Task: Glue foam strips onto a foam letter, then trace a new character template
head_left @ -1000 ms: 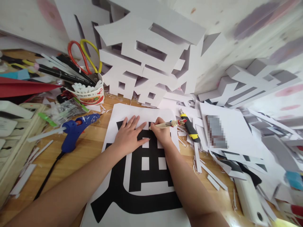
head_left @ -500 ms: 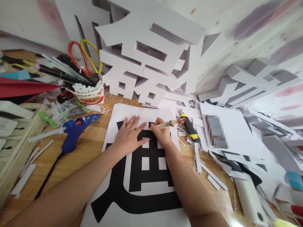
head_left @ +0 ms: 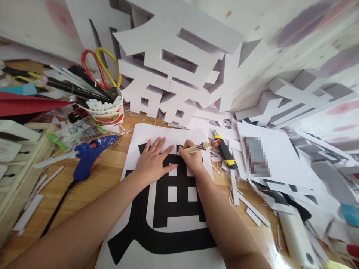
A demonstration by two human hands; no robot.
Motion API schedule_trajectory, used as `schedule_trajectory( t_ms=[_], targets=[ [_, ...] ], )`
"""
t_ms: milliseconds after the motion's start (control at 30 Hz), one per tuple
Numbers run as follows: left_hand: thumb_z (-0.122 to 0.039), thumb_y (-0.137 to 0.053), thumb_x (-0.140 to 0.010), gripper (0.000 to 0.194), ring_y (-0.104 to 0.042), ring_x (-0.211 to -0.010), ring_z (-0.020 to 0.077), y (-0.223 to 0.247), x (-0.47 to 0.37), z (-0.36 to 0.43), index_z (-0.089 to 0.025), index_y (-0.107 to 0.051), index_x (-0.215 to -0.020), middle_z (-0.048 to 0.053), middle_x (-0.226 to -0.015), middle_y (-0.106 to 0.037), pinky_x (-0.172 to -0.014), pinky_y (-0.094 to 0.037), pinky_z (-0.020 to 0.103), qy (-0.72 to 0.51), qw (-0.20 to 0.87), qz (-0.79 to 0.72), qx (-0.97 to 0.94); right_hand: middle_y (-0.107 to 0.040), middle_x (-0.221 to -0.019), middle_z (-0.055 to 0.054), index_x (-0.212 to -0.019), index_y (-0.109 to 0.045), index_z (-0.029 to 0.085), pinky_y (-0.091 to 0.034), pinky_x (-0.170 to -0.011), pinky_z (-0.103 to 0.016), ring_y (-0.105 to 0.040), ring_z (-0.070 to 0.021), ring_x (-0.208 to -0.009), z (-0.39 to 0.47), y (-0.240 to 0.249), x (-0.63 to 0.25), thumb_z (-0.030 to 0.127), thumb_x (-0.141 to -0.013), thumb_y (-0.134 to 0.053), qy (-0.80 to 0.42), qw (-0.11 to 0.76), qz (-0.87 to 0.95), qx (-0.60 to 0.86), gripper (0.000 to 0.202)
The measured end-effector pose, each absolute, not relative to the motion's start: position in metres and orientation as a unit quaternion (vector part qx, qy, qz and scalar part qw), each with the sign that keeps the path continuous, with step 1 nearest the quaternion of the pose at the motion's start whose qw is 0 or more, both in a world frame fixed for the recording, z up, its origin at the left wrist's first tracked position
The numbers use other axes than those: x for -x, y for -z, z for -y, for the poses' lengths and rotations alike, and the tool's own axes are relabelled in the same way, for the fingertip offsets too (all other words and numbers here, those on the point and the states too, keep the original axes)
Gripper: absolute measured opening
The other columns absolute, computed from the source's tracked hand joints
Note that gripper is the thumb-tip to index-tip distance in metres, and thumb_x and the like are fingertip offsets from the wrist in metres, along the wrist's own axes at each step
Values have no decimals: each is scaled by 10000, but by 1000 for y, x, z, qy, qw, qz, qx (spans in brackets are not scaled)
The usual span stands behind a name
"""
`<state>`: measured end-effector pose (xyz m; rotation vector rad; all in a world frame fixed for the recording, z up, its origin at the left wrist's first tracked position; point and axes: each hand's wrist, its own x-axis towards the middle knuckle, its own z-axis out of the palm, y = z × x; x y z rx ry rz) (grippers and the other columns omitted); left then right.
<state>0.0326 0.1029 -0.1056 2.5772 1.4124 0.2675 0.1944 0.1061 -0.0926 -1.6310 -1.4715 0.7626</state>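
A white sheet (head_left: 179, 257) bearing a large black character (head_left: 140, 209) lies on the wooden table in front of me. My left hand (head_left: 153, 162) rests flat on its upper part, fingers spread. In my right hand (head_left: 192, 158) is a cream multicolour pen (head_left: 200, 147), gripped near its tip and slanting up to the right. The pen's tip is at the upper part of the black character, right of my left fingers; whether it touches I cannot tell. Just right of the pen lies a yellow-and-black utility knife (head_left: 225, 152).
A blue glue gun (head_left: 89, 155) lies at left, near a paper tub (head_left: 110, 114) holding scissors (head_left: 108, 71) and white sticks. White three-dimensional characters (head_left: 179, 67) stand at the back. Paper scraps (head_left: 254, 207), a pixelated flat object (head_left: 257, 157) and a white device (head_left: 297, 237) are at right.
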Motion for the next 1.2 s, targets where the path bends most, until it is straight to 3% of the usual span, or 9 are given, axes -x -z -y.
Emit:
schedule_trajectory(
  t_ms=[333, 600, 733, 967, 1200],
  targets=[
    [-650, -298, -802, 680, -140, -1345, 250, 106, -33, -103, -260, -323, -1359, 48, -1458, -238, -1082, -50, 446, -95, 94, -477, -868, -351, -510, 79, -564, -333, 210, -304, -497, -218, -343, -82, -492, -106, 91, -193, 405, -694, -563, -304, 470, 539, 629, 328],
    [-657, -305, -795, 680, -157, -1340, 255, 106, -34, -103, -260, -351, -1345, 69, -1450, -260, -1075, -63, 450, -105, 95, -478, -867, -414, -566, 75, -630, -400, 206, -365, -549, -231, -413, -89, -532, -100, 94, -174, 385, -652, -620, -311, 524, 422, 671, 284],
    [-653, -318, -793, 677, -156, -1340, 255, 107, -33, -103, -258, -359, -1341, 86, -1445, -268, -1074, -67, 449, -107, 93, -477, -867, -390, -544, 85, -615, -364, 211, -361, -527, -225, -397, -81, -507, -96, 96, -163, 367, -648, -632, -313, 558, 375, 671, 312],
    [-658, -341, -782, 679, -176, -1336, 244, 106, -33, -103, -268, -358, -1338, 84, -1440, -281, -1074, -88, 445, -113, 90, -478, -866, -320, -494, 92, -564, -320, 216, -313, -487, -219, -347, -75, -473, -89, 95, -159, 328, -698, -579, -260, 542, 424, 678, 313],
    [-636, -358, -791, 751, -191, -1332, 248, 103, -20, -106, -134, -337, -1349, 140, -1432, -268, -1072, -127, 437, -78, 65, -512, -853, -409, -521, 75, -594, -371, 211, -350, -529, -229, -410, -84, -498, -87, 92, -156, 369, -709, -573, -268, 496, 514, 647, 282]
  ],
)
